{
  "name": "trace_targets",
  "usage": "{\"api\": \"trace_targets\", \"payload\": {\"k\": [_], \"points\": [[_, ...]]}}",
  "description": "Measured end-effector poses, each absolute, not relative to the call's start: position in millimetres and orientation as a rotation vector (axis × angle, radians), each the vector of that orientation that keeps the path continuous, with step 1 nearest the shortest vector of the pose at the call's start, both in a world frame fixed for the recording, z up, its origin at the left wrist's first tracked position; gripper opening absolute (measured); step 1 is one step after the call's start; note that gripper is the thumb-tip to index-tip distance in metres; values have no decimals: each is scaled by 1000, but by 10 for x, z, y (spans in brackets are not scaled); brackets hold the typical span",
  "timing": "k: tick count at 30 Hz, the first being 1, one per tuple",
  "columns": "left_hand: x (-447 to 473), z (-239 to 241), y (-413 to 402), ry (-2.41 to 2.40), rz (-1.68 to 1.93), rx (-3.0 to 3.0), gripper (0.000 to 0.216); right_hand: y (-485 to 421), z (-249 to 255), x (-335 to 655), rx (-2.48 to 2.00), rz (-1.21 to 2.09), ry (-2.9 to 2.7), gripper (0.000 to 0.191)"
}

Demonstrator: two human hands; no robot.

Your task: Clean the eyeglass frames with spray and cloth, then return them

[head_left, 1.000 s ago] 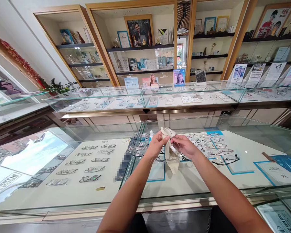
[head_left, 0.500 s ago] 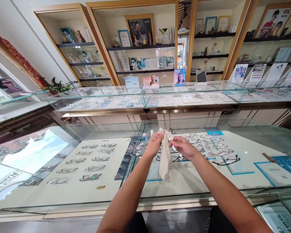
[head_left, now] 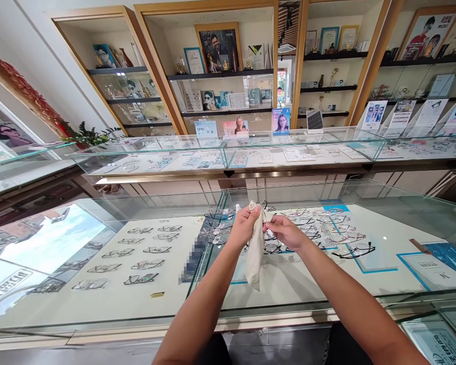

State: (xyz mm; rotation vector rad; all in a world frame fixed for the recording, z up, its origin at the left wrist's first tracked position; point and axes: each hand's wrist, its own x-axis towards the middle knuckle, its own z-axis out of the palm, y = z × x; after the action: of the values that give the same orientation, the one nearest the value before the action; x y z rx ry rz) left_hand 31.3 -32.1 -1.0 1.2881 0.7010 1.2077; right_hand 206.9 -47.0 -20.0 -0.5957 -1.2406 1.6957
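Gripping the cloth (head_left: 254,256) near its top w/ the L hand (head_left: 245,223), thumb on the near face. R hand (head_left: 287,232) is just to the right, thumb & fingertips pinched on what I read as a thin pair of specs (head_left: 265,205); only a bit of rim shows by the cloth's top, rest hidden, so I can't make out the exact hold. Cloth hangs down btwn the forearms, loose end twd the near side, over the near case (head_left: 296,286).

Under/beyond the hands, I've got rows of glasses (head_left: 338,220), incl. a black pair (head_left: 353,250) right of the R hand. Small white bottle (head_left: 238,208) just past the L hand. Left section: more pairs in 2 columns (head_left: 140,279), w/ a gold tag (head_left: 157,294) nr the front. Far right: brown strip (head_left: 420,247) & blue-edged card (head_left: 429,271).

Beyond that, 2nd case (head_left: 231,172) w/ ad cards on top, then wall shelves (head_left: 220,76) at the far side; plant (head_left: 89,134) far left.
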Motion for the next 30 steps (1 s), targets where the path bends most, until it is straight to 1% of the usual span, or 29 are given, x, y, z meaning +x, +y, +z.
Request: {"api": "trace_targets", "payload": {"k": [2,5,10,13,15,18,24,30], "points": [[292,0,-301,654,1159,1266,59,-458,-167,2121,-609,1660,-1251,42],[270,23,-280,572,1105,1246,54,-437,-138,2189,-641,1634,-1230,40],[298,30,-311,627,1156,1287,55,-443,-186,2142,-634,1637,-1298,47],[331,2,-339,694,1219,1302,51,-463,-221,2076,-608,1608,-1383,48],[351,-17,-344,712,1250,1305,54,-473,-217,2061,-613,1602,-1391,48],[367,-28,-323,731,1281,1253,59,-479,-164,2097,-609,1589,-1329,45],[338,1,-257,742,1425,1092,60,-465,-35,2243,-523,1576,-1184,40],[309,-35,-241,776,1398,1064,62,-453,-44,2285,-494,1605,-1137,37]]}}
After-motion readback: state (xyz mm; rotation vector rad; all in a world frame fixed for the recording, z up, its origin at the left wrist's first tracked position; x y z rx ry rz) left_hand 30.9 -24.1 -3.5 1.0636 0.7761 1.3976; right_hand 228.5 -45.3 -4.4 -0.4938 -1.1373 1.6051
